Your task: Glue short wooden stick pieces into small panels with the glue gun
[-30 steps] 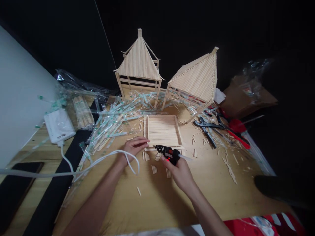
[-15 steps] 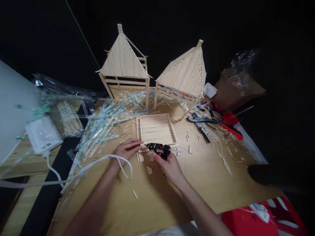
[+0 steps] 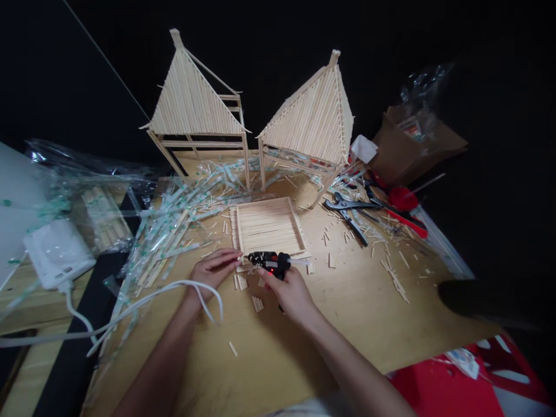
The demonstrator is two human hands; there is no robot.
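My right hand point(image 3: 292, 292) is wrapped round a black hot glue gun point(image 3: 268, 262), which has a small red light and a clear glue stick in its back end. The nozzle points left, close to the fingertips of my left hand point(image 3: 216, 269). Those fingertips pinch a small piece of wooden stick point(image 3: 240, 258) beside the near left corner of a shallow stick tray point(image 3: 299, 226). Whether the nozzle touches the piece, I cannot tell. Short cut sticks point(image 3: 258, 303) lie in small groups just in front of the tray.
Two stick-built model houses point(image 3: 195, 98) with steep roofs stand behind the tray. Loose sticks and plastic strips point(image 3: 174, 223) cover the left. Pliers point(image 3: 347, 214) and scraps lie right. A white power bank point(image 3: 58, 255) has a cable point(image 3: 143, 301) passing over my left wrist. A paper bag point(image 3: 408, 145) stands back right.
The camera view has swung to the right. The glue gun's nozzle has come closer to my left fingertips, which now show pinched on the small stick piece.
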